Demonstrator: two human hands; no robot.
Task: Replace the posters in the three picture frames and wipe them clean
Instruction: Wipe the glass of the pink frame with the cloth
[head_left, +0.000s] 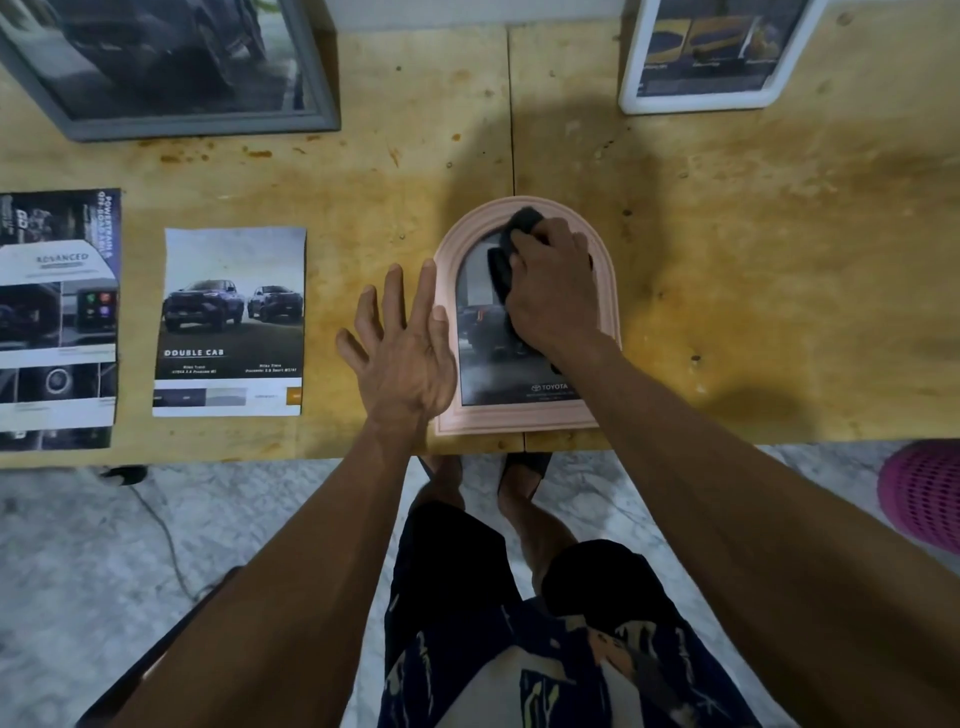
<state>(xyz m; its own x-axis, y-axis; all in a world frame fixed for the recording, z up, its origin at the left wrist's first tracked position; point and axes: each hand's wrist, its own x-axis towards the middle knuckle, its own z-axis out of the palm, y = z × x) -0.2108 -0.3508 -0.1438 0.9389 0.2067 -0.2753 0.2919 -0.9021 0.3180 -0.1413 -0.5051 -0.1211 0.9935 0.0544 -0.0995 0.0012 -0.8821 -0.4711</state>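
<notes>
A pink arched picture frame (519, 421) lies flat at the table's front edge with a dark car poster (488, 364) inside. My right hand (553, 286) grips a black cloth (501, 260) and presses it on the upper part of the frame's glass. My left hand (402, 348) lies flat with fingers spread, its thumb side against the frame's left rim. A grey frame (322, 111) lies at the back left and a white frame (701, 101) at the back right, both holding posters.
Two loose car posters lie on the wooden table (753, 260) to the left: a "Double Cab" sheet (231, 322) and another sheet (54, 317) at the left edge. A pink perforated basket (922, 493) stands on the floor at the right. My legs are below the table edge.
</notes>
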